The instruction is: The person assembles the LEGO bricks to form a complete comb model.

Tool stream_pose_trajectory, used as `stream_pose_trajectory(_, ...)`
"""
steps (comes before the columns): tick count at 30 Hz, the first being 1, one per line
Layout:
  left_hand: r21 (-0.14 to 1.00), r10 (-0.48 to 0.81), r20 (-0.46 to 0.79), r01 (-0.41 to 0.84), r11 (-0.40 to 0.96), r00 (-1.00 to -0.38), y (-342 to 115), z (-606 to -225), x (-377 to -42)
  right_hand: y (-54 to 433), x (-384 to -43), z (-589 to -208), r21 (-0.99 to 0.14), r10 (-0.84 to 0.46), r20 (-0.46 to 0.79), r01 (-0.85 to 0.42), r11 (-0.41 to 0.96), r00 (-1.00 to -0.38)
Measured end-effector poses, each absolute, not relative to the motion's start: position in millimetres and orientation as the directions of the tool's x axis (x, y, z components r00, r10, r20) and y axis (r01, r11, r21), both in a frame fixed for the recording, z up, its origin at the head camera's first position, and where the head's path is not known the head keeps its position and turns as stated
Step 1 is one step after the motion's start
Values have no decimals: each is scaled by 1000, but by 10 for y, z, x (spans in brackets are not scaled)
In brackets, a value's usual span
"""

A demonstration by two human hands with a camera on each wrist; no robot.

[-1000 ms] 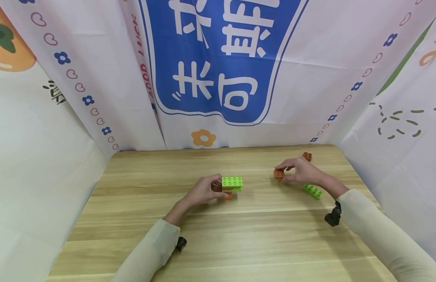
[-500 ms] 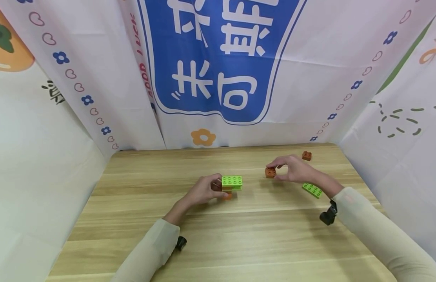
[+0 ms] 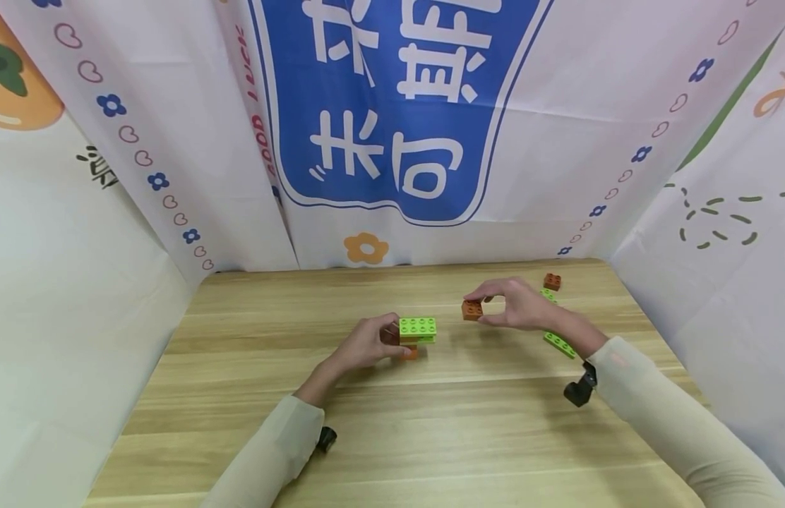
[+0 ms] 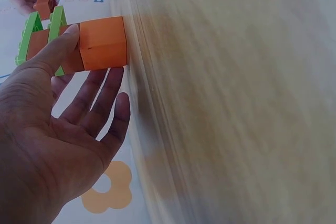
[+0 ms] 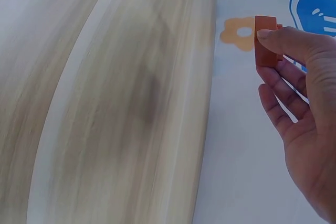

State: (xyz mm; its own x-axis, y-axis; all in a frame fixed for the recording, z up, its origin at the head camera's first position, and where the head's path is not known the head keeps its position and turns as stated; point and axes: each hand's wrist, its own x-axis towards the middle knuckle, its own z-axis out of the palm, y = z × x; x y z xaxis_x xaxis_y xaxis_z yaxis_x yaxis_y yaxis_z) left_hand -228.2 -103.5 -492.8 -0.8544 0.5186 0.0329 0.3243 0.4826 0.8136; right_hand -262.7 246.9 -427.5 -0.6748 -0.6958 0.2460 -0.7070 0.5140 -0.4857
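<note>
In the head view a stack of toy building bricks (image 3: 418, 327) stands mid-table, with green and brown layers over an orange brick (image 4: 104, 43) at its base. My left hand (image 3: 366, 343) grips the stack from its left side, thumb across the near face. To the right, my right hand (image 3: 518, 305) pinches a loose brown brick (image 3: 472, 310) between thumb and fingers, held above the table and apart from the stack. The right wrist view shows that same brown brick (image 5: 266, 41) with its studs turned toward the palm.
Beyond the right hand lies another brown brick (image 3: 553, 281) near the table's back right. Green bricks lie by the right forearm, one behind it and one green brick (image 3: 560, 345) in front, both partly hidden. A printed cloth (image 3: 526, 176) hangs behind the wooden table (image 3: 469, 430).
My right hand has moved left with the brown brick, closer to the stack, uncovering the brown brick at the back and part of a green one. The left hand stays put on the stack.
</note>
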Motion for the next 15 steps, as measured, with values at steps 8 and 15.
stream_pose_trajectory(8, 816, 516, 46, 329, 474, -856, -1028, -4941, -2285, 2322, -2593, -4190, -500, -706, 250, -712, 493, -663)
stream_pose_trajectory(15, 818, 507, 49, 326, 475, -861, -1021, -4944, -2286, 2196, -2584, -4142, -502, -735, 277, -745, 439, -619)
